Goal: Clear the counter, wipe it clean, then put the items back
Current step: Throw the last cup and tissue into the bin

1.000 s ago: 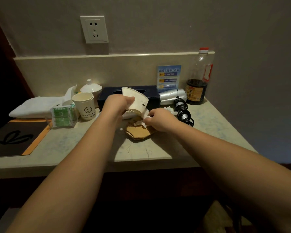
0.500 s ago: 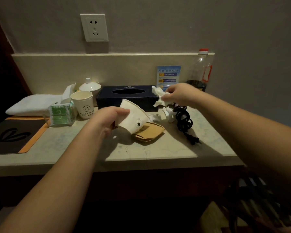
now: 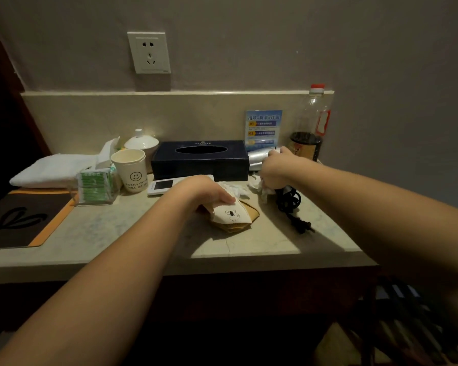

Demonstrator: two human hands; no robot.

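While my left hand (image 3: 206, 192) curls over the flattened paper cup (image 3: 232, 214) with the little animal face printed on it, pressing it down onto the brown paper piece (image 3: 245, 223) beneath, my right hand (image 3: 276, 168) reaches toward the back right of the counter (image 3: 132, 233). Its fingers are bunched around crumpled white tissue (image 3: 262, 188), and it sits right against the silver hair dryer (image 3: 257, 156) lying by the wall; from this angle I cannot be sure whether it also grips the dryer's handle. More crumpled tissue (image 3: 236, 190) lies between my two hands. A black power cord (image 3: 290, 204) coils just right of the brown paper, its plug resting near the counter's front edge.

Behind my left hand a white remote (image 3: 161, 185) lies flat in front of the dark blue tissue box (image 3: 200, 161). To its left stands an upright paper cup with a smiley face (image 3: 130, 170), then a clear holder of green packets (image 3: 95, 186), a folded white towel (image 3: 53, 170) and a dark tray with an orange rim (image 3: 24, 220). A white lidded pot (image 3: 141, 141) sits behind the smiley cup. At the back right stand a blue printed card (image 3: 263, 128) and a soy sauce bottle (image 3: 311, 128), mostly empty.
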